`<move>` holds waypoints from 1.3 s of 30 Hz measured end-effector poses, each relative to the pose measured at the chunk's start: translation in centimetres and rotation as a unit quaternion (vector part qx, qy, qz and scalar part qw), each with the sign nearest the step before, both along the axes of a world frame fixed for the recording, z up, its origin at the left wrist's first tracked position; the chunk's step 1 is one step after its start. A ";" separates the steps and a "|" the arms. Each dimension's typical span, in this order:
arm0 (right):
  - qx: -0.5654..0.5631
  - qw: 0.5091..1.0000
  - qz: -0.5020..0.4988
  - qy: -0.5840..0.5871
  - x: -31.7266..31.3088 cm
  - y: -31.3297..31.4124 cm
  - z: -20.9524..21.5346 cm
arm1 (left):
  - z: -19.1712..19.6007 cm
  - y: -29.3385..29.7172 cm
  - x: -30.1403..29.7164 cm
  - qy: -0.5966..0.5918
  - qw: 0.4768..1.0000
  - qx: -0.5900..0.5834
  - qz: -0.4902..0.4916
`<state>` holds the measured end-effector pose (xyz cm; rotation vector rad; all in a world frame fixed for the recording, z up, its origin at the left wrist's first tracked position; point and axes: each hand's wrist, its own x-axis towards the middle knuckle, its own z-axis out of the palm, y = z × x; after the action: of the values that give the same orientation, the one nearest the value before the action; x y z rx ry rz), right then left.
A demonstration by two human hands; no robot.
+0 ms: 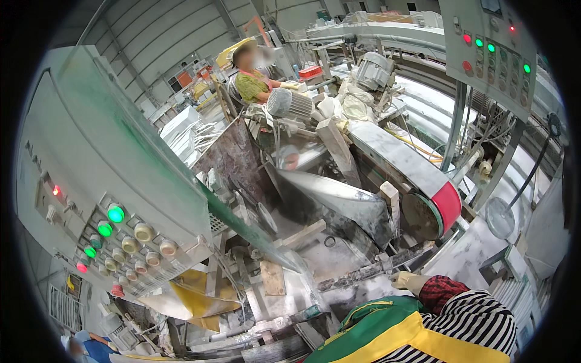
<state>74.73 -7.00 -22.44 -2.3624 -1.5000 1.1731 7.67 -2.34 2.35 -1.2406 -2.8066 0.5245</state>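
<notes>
My right hand (408, 282) wears a pale cream glove. It comes out of a red plaid cuff and a black-and-white striped sleeve at the lower right. The glove rests against or just beside a dirty metal rail (387, 266) on the machine. Its fingers are mostly hidden, so I cannot make out whether they hold anything. Just beyond the hand stands a belt machine (417, 160) with a long grey cover and a red end guard (448, 206). A curved sheet-metal guard (345, 199) sits to its left. My left hand is outside the picture.
A large grey-green control cabinet (121, 157) with lit buttons fills the left. Another control panel (493, 54) hangs at the upper right. A co-worker (251, 81) stands beyond the motors (290, 104), and another person (94, 345) shows at the lower left. Stacked white strips (514, 293) lie right.
</notes>
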 end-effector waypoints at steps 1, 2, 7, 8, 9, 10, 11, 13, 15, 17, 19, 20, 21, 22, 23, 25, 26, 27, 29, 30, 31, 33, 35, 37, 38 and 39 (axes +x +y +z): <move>-0.014 1.000 -0.009 0.005 0.2 -0.1 -1.3 | -1.0 -0.2 -0.9 -0.004 1.000 0.009 -0.018; -0.030 0.999 -0.014 0.019 0.0 0.2 -1.3 | -1.9 -0.4 -1.8 -0.004 1.000 0.025 0.001; -0.037 0.998 -0.026 0.048 1.4 -0.3 -4.3 | 0.5 0.6 1.2 -0.074 0.992 0.073 0.070; -0.031 0.998 -0.024 0.050 1.5 -0.6 -4.8 | -0.5 0.8 0.1 -0.070 0.992 0.078 0.068; -0.047 0.998 -0.019 0.041 0.9 0.1 -4.5 | -0.3 -0.3 1.0 -0.016 0.992 0.116 0.049; -0.047 0.998 -0.016 0.039 0.5 0.7 -4.2 | -0.7 -1.3 1.5 0.005 0.990 0.131 0.050; -0.048 0.998 -0.026 0.035 0.6 0.3 -3.7 | -0.7 -0.8 2.0 0.003 0.990 0.131 0.047; -0.032 0.996 -0.054 0.065 1.0 -0.3 -3.2 | -0.7 -0.4 2.0 -0.010 0.991 0.128 0.046; -0.038 0.997 -0.033 0.052 1.3 -0.2 -3.3 | -0.8 -0.4 2.2 -0.015 0.990 0.130 0.048; -0.019 0.999 -0.017 0.034 1.8 -0.6 -4.2 | -0.8 -0.3 2.6 -0.018 0.989 0.138 0.044; -0.046 0.998 -0.016 0.036 2.4 -0.4 -5.3 | -0.9 0.0 3.3 -0.026 0.988 0.145 0.042; -0.059 0.997 -0.017 0.036 2.9 -0.4 -6.0 | -0.9 0.1 3.7 -0.031 0.988 0.149 0.040; -0.044 0.998 -0.011 0.034 3.3 -0.6 -6.7 | -1.0 0.3 4.0 -0.035 0.987 0.153 0.037; -0.036 0.998 -0.012 0.040 2.9 -0.6 -6.5 | -1.0 0.1 4.1 -0.038 0.986 0.158 0.040; -0.026 0.999 -0.008 0.046 2.5 -0.5 -5.5 | -0.9 -0.4 4.2 -0.039 0.984 0.166 0.048; -0.064 0.997 0.003 0.051 1.0 0.3 -1.8 | -0.5 -1.8 4.1 -0.042 0.980 0.186 0.064; -0.071 0.996 -0.002 0.049 1.0 0.1 -1.4 | -0.5 -1.9 4.6 -0.049 0.977 0.197 0.065; -0.078 0.996 -0.005 0.047 0.9 0.0 -1.1 | -0.4 -2.1 5.0 -0.058 0.973 0.211 0.067; -0.079 0.996 0.014 0.038 0.7 -0.2 -1.5 | -0.5 -2.5 6.1 -0.083 0.965 0.238 0.073; -0.069 0.996 0.036 0.032 0.5 0.0 -1.7 | -0.4 -2.9 6.6 -0.096 0.959 0.254 0.078; -0.059 0.996 0.056 0.026 0.4 0.2 -2.4 | -0.3 -3.1 7.5 -0.112 0.952 0.271 0.082; -0.038 0.995 0.094 0.013 0.5 0.5 -4.2 | 0.0 -3.4 9.5 -0.148 0.935 0.311 0.085; -0.021 0.991 0.131 0.003 0.2 0.8 -6.3 | 1.1 -3.9 11.7 -0.184 0.916 0.348 0.081; -0.004 0.987 0.162 -0.010 0.2 0.8 -7.6 | 2.9 -4.2 14.5 -0.215 0.900 0.372 0.065; 0.005 0.984 0.176 -0.016 0.2 0.8 -7.9 | 3.3 -4.2 15.3 -0.231 0.892 0.385 0.051; 0.002 0.987 0.159 -0.007 0.2 0.8 -8.2 | 2.3 -4.3 14.7 -0.263 0.884 0.385 0.025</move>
<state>74.94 -6.19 -30.68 -2.1873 -1.9356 1.2117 22.34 -6.65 4.69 -1.2158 -2.8912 -0.9998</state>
